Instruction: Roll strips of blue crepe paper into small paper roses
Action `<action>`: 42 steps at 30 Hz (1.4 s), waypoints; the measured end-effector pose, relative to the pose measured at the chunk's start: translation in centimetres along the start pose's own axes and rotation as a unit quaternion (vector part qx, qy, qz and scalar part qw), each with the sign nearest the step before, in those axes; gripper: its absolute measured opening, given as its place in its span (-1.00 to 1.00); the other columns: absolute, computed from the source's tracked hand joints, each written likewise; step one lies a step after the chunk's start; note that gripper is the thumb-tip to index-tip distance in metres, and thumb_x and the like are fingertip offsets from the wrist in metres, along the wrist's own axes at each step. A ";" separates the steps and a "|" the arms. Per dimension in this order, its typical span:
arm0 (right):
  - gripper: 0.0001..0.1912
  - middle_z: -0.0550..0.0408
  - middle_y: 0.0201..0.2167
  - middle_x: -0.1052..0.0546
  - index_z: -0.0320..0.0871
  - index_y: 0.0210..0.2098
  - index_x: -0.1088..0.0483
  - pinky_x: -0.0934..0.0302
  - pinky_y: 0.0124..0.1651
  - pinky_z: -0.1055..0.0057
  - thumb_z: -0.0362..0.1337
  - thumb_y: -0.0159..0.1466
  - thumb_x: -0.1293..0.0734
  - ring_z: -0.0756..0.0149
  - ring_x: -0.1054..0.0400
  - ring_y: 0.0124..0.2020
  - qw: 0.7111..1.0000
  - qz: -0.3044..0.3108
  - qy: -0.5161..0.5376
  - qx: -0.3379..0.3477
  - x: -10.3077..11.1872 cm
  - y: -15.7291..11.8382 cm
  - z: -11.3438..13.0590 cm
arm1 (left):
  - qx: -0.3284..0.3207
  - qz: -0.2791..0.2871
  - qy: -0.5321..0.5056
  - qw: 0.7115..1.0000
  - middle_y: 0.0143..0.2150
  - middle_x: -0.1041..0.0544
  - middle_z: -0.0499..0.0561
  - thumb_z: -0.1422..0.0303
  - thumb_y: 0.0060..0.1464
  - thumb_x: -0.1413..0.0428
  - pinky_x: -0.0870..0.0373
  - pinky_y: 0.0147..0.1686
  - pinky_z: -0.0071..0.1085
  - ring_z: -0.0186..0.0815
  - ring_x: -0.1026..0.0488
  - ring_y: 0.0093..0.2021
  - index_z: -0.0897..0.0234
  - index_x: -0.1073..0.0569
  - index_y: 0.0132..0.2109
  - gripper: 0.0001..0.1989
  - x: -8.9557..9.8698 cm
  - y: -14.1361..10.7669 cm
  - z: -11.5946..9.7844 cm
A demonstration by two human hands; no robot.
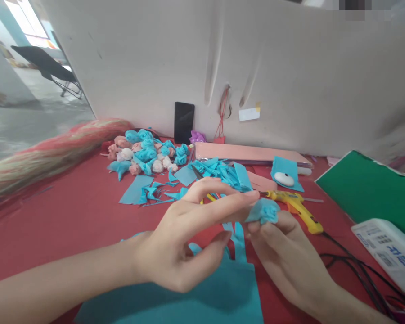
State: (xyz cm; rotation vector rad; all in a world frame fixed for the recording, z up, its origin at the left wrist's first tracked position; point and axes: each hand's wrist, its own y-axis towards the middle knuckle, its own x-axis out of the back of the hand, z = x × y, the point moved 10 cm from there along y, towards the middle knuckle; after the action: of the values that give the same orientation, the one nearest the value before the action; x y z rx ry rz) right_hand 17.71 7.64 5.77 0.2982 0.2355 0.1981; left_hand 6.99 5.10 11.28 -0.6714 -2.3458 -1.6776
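Observation:
Pinched between the thumb and fingers of my right hand (286, 256) is a small blue handmade rose (266, 211) of thin folded material. My left hand (195, 229) hovers just left of it, its fingers stretched out and the thumb well apart from them. The left fingertips come close to the rose's edge; whether they touch it I cannot tell. Below both hands lies a large blue sheet (202, 301) with cut strips at its upper edge. Behind my left hand are a heap of blue strips (219, 171) and a partly covered pair of dark blades.
Blue, pink and white roses (148, 155) are piled at the back left. A yellow glue gun (299, 207) lies on the right, its cord running toward a white power strip (388, 252). A phone (184, 122) leans on the wall. A green board (378, 193) stands at the right.

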 end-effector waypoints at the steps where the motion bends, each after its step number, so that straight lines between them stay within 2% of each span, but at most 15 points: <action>1: -0.95 0.27 -0.47 -0.59 0.31 -0.38 -0.59 -0.40 -0.38 0.52 -0.08 0.19 -0.45 0.41 -0.47 -0.42 1.000 0.000 0.002 -0.002 0.0 0.0 0.0 | -0.008 0.004 0.000 1.000 -0.27 -0.62 0.02 0.71 -0.13 0.06 -0.36 0.08 -0.25 -0.23 -0.47 -0.14 0.35 -0.23 0.28 -0.24 0.0 0.0 -0.1; 4: -0.96 0.29 -0.49 -0.60 0.31 -0.38 -0.59 -0.41 -0.39 0.53 -0.07 0.18 -0.46 0.42 -0.48 -0.43 1.000 -0.001 0.009 -0.009 0.0 0.0 -0.3 | -0.029 0.009 0.024 0.999 -0.29 -0.60 0.02 0.69 -0.17 0.05 -0.32 0.11 -0.25 -0.20 -0.44 -0.07 0.39 -0.23 0.28 -0.22 0.2 0.0 -0.3; 7: -0.96 0.28 -0.51 -0.60 0.27 -0.39 -0.60 -0.41 -0.44 0.50 -0.07 0.18 -0.45 0.39 -0.48 -0.46 1.000 -0.001 0.010 -0.024 -0.1 -0.1 -0.8 | -0.049 0.031 0.063 0.996 -0.29 -0.61 0.00 0.69 -0.22 0.05 -0.16 0.22 -0.23 -0.18 -0.38 0.04 0.39 -0.18 0.31 -0.17 0.0 0.0 -0.5; 10: -0.93 0.22 -0.51 -0.61 0.23 -0.33 -0.61 -0.38 -0.54 0.46 -0.05 0.18 -0.45 0.35 -0.46 -0.53 0.999 -0.002 0.001 -0.032 0.0 -0.3 -1.0 | -0.065 0.043 0.078 0.994 -0.32 -0.61 -0.02 0.68 -0.24 0.05 -0.04 0.26 -0.24 -0.19 -0.37 0.06 0.42 -0.14 0.32 -0.14 -0.2 -0.1 -0.7; 13: -0.86 0.19 -0.49 -0.62 0.22 -0.26 -0.60 -0.38 -0.57 0.47 -0.03 0.18 -0.44 0.33 -0.48 -0.53 1.000 0.002 -0.003 -0.031 0.0 -0.3 -1.0 | -0.064 0.033 0.074 0.995 -0.40 -0.60 -0.03 0.67 -0.22 0.04 -0.17 0.21 -0.21 -0.16 -0.39 0.03 0.39 -0.15 0.32 -0.15 -0.1 0.0 -0.9; 17: -0.96 0.27 -0.49 -0.63 0.27 -0.37 -0.60 -0.44 -0.45 0.51 -0.07 0.18 -0.45 0.37 -0.51 -0.47 1.000 -0.004 0.010 -0.020 0.1 -0.1 -0.7 | 0.003 0.015 0.006 1.000 -0.12 -0.62 0.07 0.67 -0.12 0.05 -0.37 0.07 -0.19 -0.15 -0.42 0.05 0.29 -0.19 0.31 -0.23 -0.1 0.0 -0.4; 19: -0.97 0.30 -0.50 -0.63 0.28 -0.40 -0.59 -0.44 -0.42 0.54 -0.07 0.17 -0.46 0.41 -0.51 -0.46 1.000 -0.006 0.014 -0.015 0.1 0.0 -0.6 | 0.039 0.013 -0.029 0.999 -0.03 -0.59 0.07 0.67 -0.08 0.05 -0.37 0.11 -0.21 -0.18 -0.42 0.07 0.27 -0.19 0.31 -0.25 -0.2 -0.2 -0.2; 22: -0.96 0.30 -0.52 -0.61 0.28 -0.42 -0.59 -0.40 -0.48 0.57 -0.06 0.17 -0.46 0.43 -0.49 -0.50 1.000 -0.003 0.015 -0.009 -0.1 0.1 -0.3 | 0.067 0.008 -0.062 0.996 0.02 -0.57 0.05 0.70 -0.05 0.05 -0.29 0.20 -0.25 -0.24 -0.42 0.10 0.26 -0.17 0.32 -0.25 -0.4 -0.5 0.1; 26: -0.94 0.28 -0.49 -0.59 0.31 -0.38 -0.59 -0.20 -0.66 0.57 -0.07 0.20 -0.44 0.44 -0.40 -0.56 1.000 0.005 0.010 -0.003 -0.1 -0.2 -0.2 | 0.048 0.005 -0.070 0.996 0.06 -0.56 0.03 0.70 -0.07 0.05 -0.28 0.23 -0.32 -0.26 -0.39 0.14 0.31 -0.19 0.32 -0.25 -0.3 -0.6 -0.1; 30: -0.91 0.22 -0.44 -0.52 0.29 -0.30 -0.59 -0.15 -0.66 0.50 -0.09 0.24 -0.40 0.40 -0.33 -0.54 1.000 0.006 -0.025 -0.002 0.0 -0.7 -0.2 | 0.048 -0.013 -0.055 0.997 0.06 -0.56 0.04 0.68 -0.08 0.06 -0.30 0.22 -0.26 -0.20 -0.41 0.14 0.31 -0.21 0.31 -0.25 -0.1 -0.7 -0.1; 34: -0.90 0.20 -0.47 -0.45 0.25 -0.26 -0.59 -0.11 -0.67 0.50 -0.11 0.25 -0.40 0.43 -0.25 -0.57 1.000 -0.015 -0.022 0.001 0.1 -1.0 0.1 | 0.046 -0.017 -0.060 0.997 0.09 -0.55 0.06 0.67 -0.07 0.05 -0.34 0.20 -0.16 -0.15 -0.44 0.11 0.27 -0.23 0.30 -0.27 -0.2 -0.9 -0.2; 37: -0.86 0.23 -0.42 -0.48 0.22 -0.22 -0.57 -0.15 -0.63 0.55 -0.14 0.20 -0.45 0.45 -0.28 -0.54 0.998 -0.052 -0.004 -0.036 0.5 -1.1 -0.4 | 0.046 -0.027 -0.064 0.997 0.05 -0.57 0.07 0.66 -0.06 0.04 -0.35 0.18 -0.16 -0.14 -0.43 0.10 0.30 -0.25 0.28 -0.29 -0.3 -1.0 -0.1; 40: -0.82 0.25 -0.29 -0.54 0.24 -0.21 -0.55 -0.31 -0.40 0.57 -0.13 0.17 -0.48 0.40 -0.39 -0.33 0.996 -0.083 -0.004 -0.041 0.9 -1.3 -0.5 | 0.038 -0.042 -0.061 0.997 0.01 -0.58 0.06 0.66 -0.08 0.03 -0.34 0.19 -0.24 -0.17 -0.40 0.12 0.36 -0.27 0.27 -0.30 0.0 -1.0 -0.3; 42: -0.86 0.25 -0.33 -0.56 0.23 -0.24 -0.55 -0.34 -0.31 0.54 -0.11 0.17 -0.47 0.37 -0.41 -0.29 0.996 -0.078 -0.005 -0.033 0.9 -1.5 -0.3 | 0.030 -0.040 -0.054 0.997 0.01 -0.57 0.05 0.67 -0.09 0.05 -0.33 0.19 -0.28 -0.19 -0.39 0.12 0.37 -0.28 0.27 -0.30 0.0 -0.9 -0.5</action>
State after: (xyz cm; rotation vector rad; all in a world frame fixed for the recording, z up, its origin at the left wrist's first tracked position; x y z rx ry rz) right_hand 18.70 6.55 4.81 0.2139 0.2416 0.0510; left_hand 6.49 4.44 10.66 -0.6824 -2.5172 -1.6337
